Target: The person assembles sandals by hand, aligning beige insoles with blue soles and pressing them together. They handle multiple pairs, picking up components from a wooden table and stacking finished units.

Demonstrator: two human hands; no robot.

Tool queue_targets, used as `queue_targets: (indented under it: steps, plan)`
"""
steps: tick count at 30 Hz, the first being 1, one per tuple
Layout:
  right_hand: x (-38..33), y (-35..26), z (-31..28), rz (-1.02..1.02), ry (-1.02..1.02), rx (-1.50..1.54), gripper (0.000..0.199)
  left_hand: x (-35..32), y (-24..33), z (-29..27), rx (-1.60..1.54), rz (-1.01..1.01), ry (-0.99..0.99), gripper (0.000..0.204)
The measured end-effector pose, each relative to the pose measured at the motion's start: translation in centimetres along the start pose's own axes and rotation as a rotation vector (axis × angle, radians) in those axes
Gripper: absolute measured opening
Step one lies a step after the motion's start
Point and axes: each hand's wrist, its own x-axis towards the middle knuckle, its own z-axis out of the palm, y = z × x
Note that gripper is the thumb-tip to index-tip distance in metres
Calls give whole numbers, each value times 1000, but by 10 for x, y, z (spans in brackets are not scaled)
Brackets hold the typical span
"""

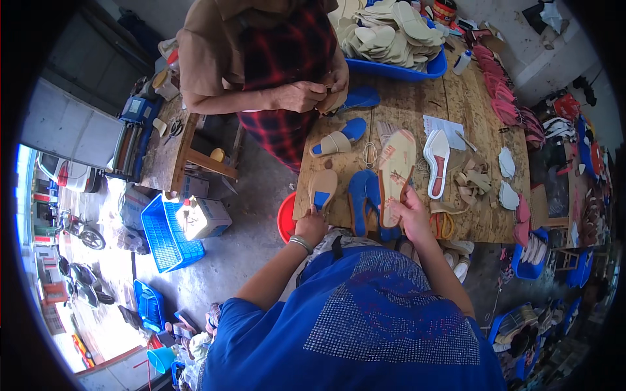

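Observation:
At the table's near edge, my left hand (312, 227) is closed on the heel end of a tan shoe sole (323, 182) with a blue patch. My right hand (411, 215) grips a larger beige shoe sole (396, 159) with reddish markings, tilted up above the table. Between my hands lie blue soles (362, 199), partly hidden by the beige one. A sandal (336, 142) with a beige strap and blue insole rests farther off. Right of the beige sole are white sole-shaped pieces (435, 159). Orange-yellow-handled scissors (445, 227) lie near my right hand.
Across the wooden table (469, 98), a person in a plaid apron (287, 65) holds a tan piece. A blue tub (398, 70) heaped with cream soles stands at the back. Beige straps (474, 179) lie right. A red basin (286, 218) and blue crate (166, 238) are left.

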Motion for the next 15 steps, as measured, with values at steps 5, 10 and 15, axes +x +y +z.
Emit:
queue_targets:
  steps: [5, 10, 15]
  plan:
    - [-3, -2, 0, 18, 34, -35, 50, -3, 5, -9, -44, -37, -1, 42]
    - [-7, -7, -2, 23, 69, -57, 59, -1, 3, -6, -6, -30, -35, 42]
    - [-7, -9, -3, -18, 55, 30, 61, 9, -8, 20, 80, 5, -47, 38]
